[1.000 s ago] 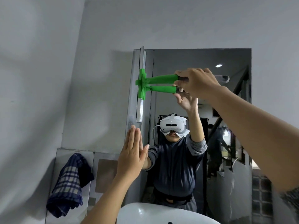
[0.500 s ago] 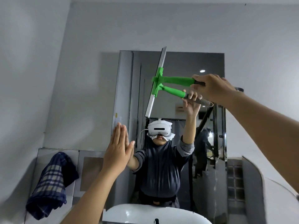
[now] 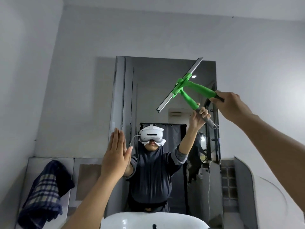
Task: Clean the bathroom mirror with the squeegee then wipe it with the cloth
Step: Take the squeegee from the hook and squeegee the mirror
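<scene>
- Mirror: tall rectangular wall-mounted pane with a bevelled left edge, upright above the basin.
- Squeegee: bright green handle and crosspiece, dark grip end, long metal blade. Blade tilted diagonally, upper end at the mirror's top edge, lower end toward the centre; blade against the upper right of the glass.
- Cloth: dark blue and cream plaid, crumpled, draped over the ledge at lower left, well apart from the mirror.

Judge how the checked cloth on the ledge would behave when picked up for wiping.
The cloth is probably floppy: it droops in folds over the ledge. It looks light and unlikely to slip, being woven fabric. It may unfold when lifted.
</scene>
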Demonstrator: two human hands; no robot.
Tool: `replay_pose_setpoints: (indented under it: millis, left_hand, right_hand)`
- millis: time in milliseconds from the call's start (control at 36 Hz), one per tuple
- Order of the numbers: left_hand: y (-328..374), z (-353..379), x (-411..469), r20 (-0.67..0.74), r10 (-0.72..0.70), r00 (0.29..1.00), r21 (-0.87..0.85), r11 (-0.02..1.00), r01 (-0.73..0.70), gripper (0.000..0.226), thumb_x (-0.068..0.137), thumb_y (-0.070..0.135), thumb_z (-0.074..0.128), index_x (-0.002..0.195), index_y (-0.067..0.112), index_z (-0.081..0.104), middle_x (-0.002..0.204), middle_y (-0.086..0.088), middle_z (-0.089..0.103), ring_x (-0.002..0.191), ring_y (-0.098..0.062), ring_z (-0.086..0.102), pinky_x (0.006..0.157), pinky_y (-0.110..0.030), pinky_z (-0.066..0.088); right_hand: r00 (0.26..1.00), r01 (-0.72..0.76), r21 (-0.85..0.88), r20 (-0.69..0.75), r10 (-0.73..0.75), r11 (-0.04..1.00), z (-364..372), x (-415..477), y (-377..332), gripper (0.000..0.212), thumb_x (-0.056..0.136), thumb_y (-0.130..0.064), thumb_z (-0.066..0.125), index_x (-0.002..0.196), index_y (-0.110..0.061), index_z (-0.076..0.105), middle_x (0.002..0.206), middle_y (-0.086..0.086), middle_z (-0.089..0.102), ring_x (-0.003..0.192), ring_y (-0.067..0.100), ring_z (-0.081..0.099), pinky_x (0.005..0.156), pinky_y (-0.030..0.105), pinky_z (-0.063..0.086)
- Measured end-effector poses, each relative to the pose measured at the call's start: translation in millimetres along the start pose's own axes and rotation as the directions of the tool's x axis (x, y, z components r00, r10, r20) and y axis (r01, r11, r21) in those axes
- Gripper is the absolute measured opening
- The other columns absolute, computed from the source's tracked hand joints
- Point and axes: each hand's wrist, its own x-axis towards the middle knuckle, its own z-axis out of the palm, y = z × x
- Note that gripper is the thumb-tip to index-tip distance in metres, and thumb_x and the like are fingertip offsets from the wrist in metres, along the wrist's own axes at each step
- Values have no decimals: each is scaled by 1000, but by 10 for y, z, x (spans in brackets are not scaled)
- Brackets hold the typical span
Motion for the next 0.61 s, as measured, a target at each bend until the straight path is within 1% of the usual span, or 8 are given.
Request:
replay_pose_setpoints:
  millis: [56,167,278,361,417,472,556,611]
  left_hand:
    - [-5,1,4,1,0,1000,-15,1000,0,71,90,47,24,143,1,18,154,-17,14,143,-27,7,116,-36,3]
    - [32,-20,-11,-1,-1,1000,-33,999,1,63,93,36,31,143,1,16,154,-16,13,143,-26,7,116,-34,2]
    - [38,-32,-15,-13,4,1000,-52,999,-5,61,94,34,32,143,1,17,154,-16,13,143,-27,7,116,-37,5]
    - [8,-41,-18,9,14,1000,-76,997,-13,62,94,27,41,144,2,15,154,-15,10,143,-26,5,116,-35,2]
    - [-55,-11,-8,28,21,999,-45,999,-20,63,94,32,37,144,3,12,155,-13,7,144,-25,3,117,-36,3]
    - [-110,20,-2,29,34,999,-1,999,-34,67,95,44,26,146,7,2,156,-6,-6,143,-20,-6,118,-34,4]
    - [-123,5,-19,31,21,999,-6,1000,-21,71,94,45,32,144,15,-10,151,6,-19,138,-7,-19,110,-19,-3]
    - [-105,-48,-32,27,32,999,-28,999,-31,72,94,45,33,144,16,-11,150,8,-21,137,-5,-20,108,-18,2]
  right_hand:
    - [998,-58,37,-20,59,998,25,-53,29,18,94,-30,46,98,-16,57,73,9,53,68,29,49,57,31,35]
    - [986,-161,83,-35,165,983,89,-191,51,21,94,-28,47,92,-11,58,68,6,50,59,25,46,52,29,32]
    - [974,-220,82,-44,224,972,177,-324,-54,24,92,-32,46,94,-13,60,77,10,56,65,30,51,56,31,37]
    - [954,-287,80,-69,292,955,293,-404,-169,26,92,-36,46,97,-16,61,87,13,61,76,34,57,65,34,41]
    - [939,-321,79,-101,328,944,399,-474,-256,29,92,-39,44,97,-16,60,88,12,61,80,34,58,68,36,41]
    - [928,-335,119,-131,350,935,528,-553,-349,32,93,-40,42,94,-13,59,87,12,61,80,34,57,69,37,43]
    - [905,-339,204,-194,377,918,741,-696,-553,34,95,-38,39,91,-9,55,82,9,55,76,30,51,65,35,37]
    - [887,-315,293,-247,390,903,879,-776,-695,34,95,-36,40,86,-6,53,75,8,55,70,28,50,59,31,36]
